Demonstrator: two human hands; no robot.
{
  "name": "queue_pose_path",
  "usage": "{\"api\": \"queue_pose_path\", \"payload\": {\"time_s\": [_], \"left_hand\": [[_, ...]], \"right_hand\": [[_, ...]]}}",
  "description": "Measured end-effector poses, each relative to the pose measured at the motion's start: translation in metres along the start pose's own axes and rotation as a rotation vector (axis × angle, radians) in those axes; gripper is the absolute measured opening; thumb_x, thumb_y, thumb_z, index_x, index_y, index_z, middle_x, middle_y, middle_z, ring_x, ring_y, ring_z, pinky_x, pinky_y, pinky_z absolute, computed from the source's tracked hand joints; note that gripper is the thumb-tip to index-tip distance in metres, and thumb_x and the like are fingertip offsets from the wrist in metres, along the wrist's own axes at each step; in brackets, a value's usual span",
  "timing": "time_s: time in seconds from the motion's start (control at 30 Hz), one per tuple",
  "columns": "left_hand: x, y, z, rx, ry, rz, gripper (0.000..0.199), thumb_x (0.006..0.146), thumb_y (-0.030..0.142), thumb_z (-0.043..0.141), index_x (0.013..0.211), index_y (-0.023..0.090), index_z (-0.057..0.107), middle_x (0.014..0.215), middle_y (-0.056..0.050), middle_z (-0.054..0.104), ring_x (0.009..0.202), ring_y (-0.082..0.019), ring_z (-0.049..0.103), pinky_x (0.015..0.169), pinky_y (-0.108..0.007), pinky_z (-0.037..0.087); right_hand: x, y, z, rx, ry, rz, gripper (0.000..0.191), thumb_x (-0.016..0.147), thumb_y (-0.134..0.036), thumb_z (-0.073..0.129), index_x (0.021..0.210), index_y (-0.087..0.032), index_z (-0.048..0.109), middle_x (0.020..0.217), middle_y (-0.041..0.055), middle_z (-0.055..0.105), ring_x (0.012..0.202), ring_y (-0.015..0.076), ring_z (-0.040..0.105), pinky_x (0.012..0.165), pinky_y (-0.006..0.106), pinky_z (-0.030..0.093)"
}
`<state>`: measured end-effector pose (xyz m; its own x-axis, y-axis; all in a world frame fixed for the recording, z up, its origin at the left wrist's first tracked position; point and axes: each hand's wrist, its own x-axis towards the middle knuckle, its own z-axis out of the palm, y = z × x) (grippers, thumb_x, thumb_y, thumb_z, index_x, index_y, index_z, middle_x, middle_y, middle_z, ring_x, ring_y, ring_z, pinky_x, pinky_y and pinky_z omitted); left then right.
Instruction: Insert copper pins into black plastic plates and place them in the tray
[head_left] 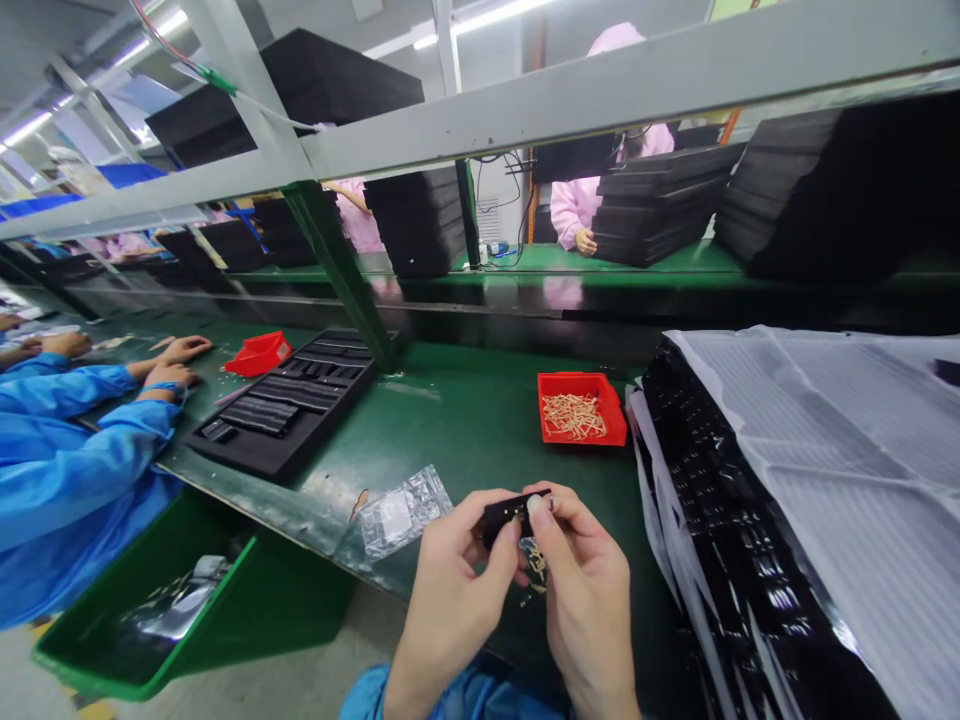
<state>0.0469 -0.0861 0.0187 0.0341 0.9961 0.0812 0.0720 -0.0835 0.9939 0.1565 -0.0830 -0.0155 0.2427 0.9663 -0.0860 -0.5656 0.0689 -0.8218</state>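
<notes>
I have the small black part (498,516) raised over the green bench (450,395), left hand (454,575) and right hand (592,575) both pinching it between thumb and fingers. A clear plastic bag (409,512) lies to the left; a red bin (617,425) of pale pieces (574,416) sits farther back.

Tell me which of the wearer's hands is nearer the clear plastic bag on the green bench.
Left. The left hand is just right of the clear plastic bag; the right hand is farther right, beyond the left.
</notes>
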Motion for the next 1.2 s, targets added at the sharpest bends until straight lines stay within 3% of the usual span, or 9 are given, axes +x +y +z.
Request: {"api": "queue_pose_path", "payload": {"time_s": [0.53, 0.7, 0.83, 1.0, 1.2], "left_hand": [[-0.003, 0.002, 0.002, 0.086, -0.034, 0.049, 0.022, 0.103, 0.028, 0.063, 0.119, 0.019, 0.076, 0.105, -0.007, 0.078, 0.071, -0.014, 0.074, 0.065, -0.019, 0.065], [-0.007, 0.003, 0.000, 0.100, -0.076, 0.061, 0.025, 0.106, 0.030, 0.060, 0.126, 0.023, 0.073, 0.114, -0.007, 0.077, 0.080, -0.014, 0.074, 0.077, -0.020, 0.066], [-0.008, 0.009, -0.001, 0.106, -0.093, 0.065, 0.027, 0.109, 0.034, 0.056, 0.126, 0.024, 0.073, 0.115, -0.007, 0.077, 0.079, -0.014, 0.075, 0.075, -0.019, 0.064], [-0.006, 0.009, 0.004, 0.122, -0.011, 0.077, 0.029, 0.110, 0.038, 0.053, 0.109, 0.020, 0.077, 0.097, -0.005, 0.078, 0.068, -0.012, 0.071, 0.066, -0.017, 0.059], [-0.008, -0.007, 0.019, 0.218, 0.164, 0.168, 0.039, 0.110, 0.037, 0.048, 0.089, 0.016, 0.074, 0.071, -0.004, 0.069, 0.060, -0.013, 0.063, 0.058, -0.020, 0.050]], "right_hand": [[-0.001, -0.002, 0.002, -0.079, 0.020, -0.091, 0.027, 0.086, -0.044, 0.084, 0.083, -0.019, 0.075, 0.103, 0.0061, 0.067, 0.076, 0.0147, 0.070, 0.053, 0.018, 0.056], [-0.003, -0.003, 0.003, -0.150, 0.048, -0.205, 0.024, 0.088, -0.041, 0.082, 0.082, -0.019, 0.075, 0.101, 0.0071, 0.070, 0.085, 0.0168, 0.074, 0.068, 0.020, 0.062], [-0.005, -0.003, 0.002, -0.193, 0.077, -0.259, 0.021, 0.089, -0.039, 0.081, 0.081, -0.019, 0.075, 0.101, 0.0076, 0.072, 0.088, 0.0174, 0.075, 0.074, 0.022, 0.064], [-0.008, 0.001, 0.000, -0.265, 0.092, -0.306, 0.020, 0.090, -0.038, 0.080, 0.083, -0.019, 0.075, 0.101, 0.0089, 0.072, 0.092, 0.0197, 0.075, 0.076, 0.025, 0.064], [-0.009, 0.009, -0.016, -0.414, 0.127, -0.384, 0.024, 0.089, -0.041, 0.082, 0.088, -0.019, 0.073, 0.104, 0.0099, 0.074, 0.088, 0.0201, 0.075, 0.073, 0.027, 0.064]]}}
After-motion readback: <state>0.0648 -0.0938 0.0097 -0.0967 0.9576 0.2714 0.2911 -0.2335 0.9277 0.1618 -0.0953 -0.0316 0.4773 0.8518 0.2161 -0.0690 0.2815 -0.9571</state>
